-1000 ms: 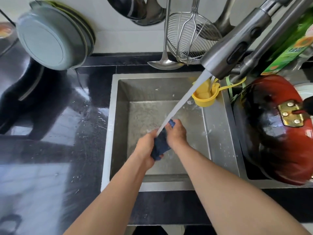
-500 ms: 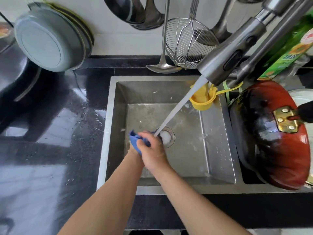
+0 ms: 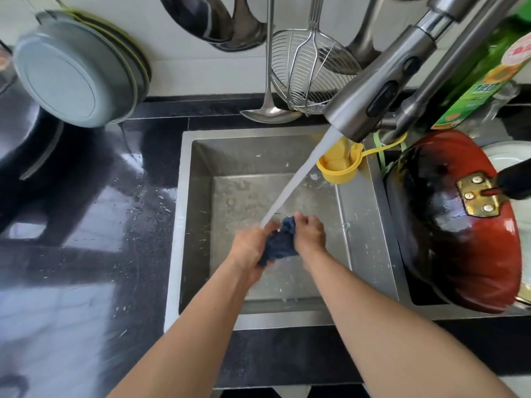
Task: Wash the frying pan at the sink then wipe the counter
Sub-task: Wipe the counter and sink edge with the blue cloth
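Note:
Over the steel sink (image 3: 195, 225), my left hand (image 3: 250, 245) and my right hand (image 3: 309, 232) both grip a wet dark blue cloth (image 3: 280, 242) bunched between them. Water runs from the pull-out faucet (image 3: 379, 81) in a slanted stream that lands on my left hand and the cloth's top. The frying pan (image 3: 459, 225), red outside with a blackened bottom and a brass handle bracket, rests upside down and tilted in the right basin. The black counter (image 3: 86, 225) left of the sink is wet and glossy.
A yellow cup-shaped holder (image 3: 340, 166) hangs at the sink's back right corner. Grey-blue plates (image 3: 71, 70) lean on the wall at the left. A ladle (image 3: 268, 110), a wire skimmer (image 3: 307, 70) and other utensils hang above. A green bottle (image 3: 482, 79) stands behind the pan.
Half a second ago my right hand covered the cloth at the left near the drain; now both hands hold it apart, centred under the stream, as one second ago.

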`<action>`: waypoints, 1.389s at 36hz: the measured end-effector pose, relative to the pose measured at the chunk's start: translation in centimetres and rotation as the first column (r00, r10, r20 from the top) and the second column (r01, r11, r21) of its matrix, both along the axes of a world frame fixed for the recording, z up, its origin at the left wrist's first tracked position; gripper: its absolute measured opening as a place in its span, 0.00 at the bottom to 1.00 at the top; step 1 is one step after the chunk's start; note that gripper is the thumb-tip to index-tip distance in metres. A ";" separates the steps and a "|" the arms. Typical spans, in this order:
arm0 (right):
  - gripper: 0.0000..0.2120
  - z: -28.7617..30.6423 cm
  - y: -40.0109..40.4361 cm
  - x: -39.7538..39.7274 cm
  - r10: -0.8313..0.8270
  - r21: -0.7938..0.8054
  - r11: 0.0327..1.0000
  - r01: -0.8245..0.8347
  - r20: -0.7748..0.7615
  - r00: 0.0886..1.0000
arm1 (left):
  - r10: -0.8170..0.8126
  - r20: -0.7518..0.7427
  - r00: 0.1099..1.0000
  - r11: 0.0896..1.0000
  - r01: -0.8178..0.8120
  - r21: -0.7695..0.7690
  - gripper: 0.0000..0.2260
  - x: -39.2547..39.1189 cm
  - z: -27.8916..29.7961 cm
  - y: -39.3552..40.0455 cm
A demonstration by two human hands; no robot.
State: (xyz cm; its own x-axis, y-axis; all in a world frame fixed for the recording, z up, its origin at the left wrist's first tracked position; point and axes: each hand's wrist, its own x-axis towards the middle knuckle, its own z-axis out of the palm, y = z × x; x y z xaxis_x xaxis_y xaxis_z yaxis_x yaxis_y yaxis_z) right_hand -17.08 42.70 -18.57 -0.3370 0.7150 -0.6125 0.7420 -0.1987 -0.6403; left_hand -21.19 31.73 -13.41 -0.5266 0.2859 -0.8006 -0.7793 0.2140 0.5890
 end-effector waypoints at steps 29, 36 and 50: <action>0.14 2.1 -0.7 -1.8 0.435 0.214 0.883 -0.418 -0.038 0.900 | 0.122 0.164 0.979 0.953 -0.162 0.255 0.20 -0.6 0.2 -1.8; 0.13 6.0 7.8 -0.7 0.557 0.525 0.427 -0.736 0.489 0.672 | -0.326 -0.242 0.914 0.945 0.306 -0.115 0.08 -2.2 2.4 -2.9; 0.26 15.6 15.4 -5.6 0.398 0.500 0.370 -0.783 0.676 0.620 | -0.666 -0.364 0.651 0.736 0.492 -0.465 0.04 -2.7 6.4 -5.2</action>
State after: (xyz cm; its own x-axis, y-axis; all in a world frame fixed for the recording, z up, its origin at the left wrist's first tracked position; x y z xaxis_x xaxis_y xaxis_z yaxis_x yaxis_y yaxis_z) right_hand -22.67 58.08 -2.98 -0.7376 0.6444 -0.2015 0.6483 0.7594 0.0551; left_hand -23.93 26.51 -7.05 -0.6643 0.4622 -0.5874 -0.0623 0.7489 0.6598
